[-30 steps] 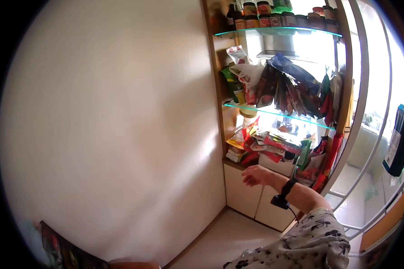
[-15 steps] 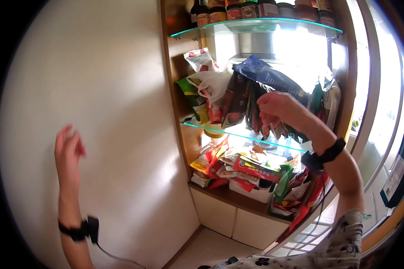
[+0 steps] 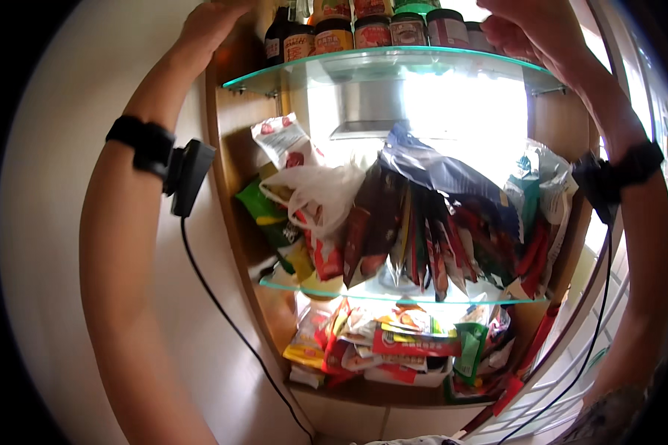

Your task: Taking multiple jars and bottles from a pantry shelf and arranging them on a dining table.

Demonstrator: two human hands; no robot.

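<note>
Both my arms are raised, one on each side of the shelves. My left hand (image 3: 217, 21) is at the top edge, left of the top glass shelf, near a dark bottle (image 3: 274, 38). Its fingers run out of the picture. My right hand (image 3: 536, 28) is at the right end of that shelf, in front of the jars, partly cut off above. Its fingers are loosely bent and apart, with nothing visible in them. Whether it touches a jar I cannot tell. Several dark-lidded jars (image 3: 371, 33) stand in a row on the top glass shelf (image 3: 393, 61).
The middle shelf holds packed bags: a white plastic bag (image 3: 323, 193), a dark blue pouch (image 3: 445, 167) and a green bag (image 3: 263, 208). Below, packets fill a white bin (image 3: 408, 374). A wall (image 3: 133, 59) bounds the left. Black cables (image 3: 223, 311) hang from my wrist straps.
Both hands have risen to the top shelf, the right from in front of the middle-shelf bags, the left from beside the wall. The view has shifted upward and closer to the shelves.
</note>
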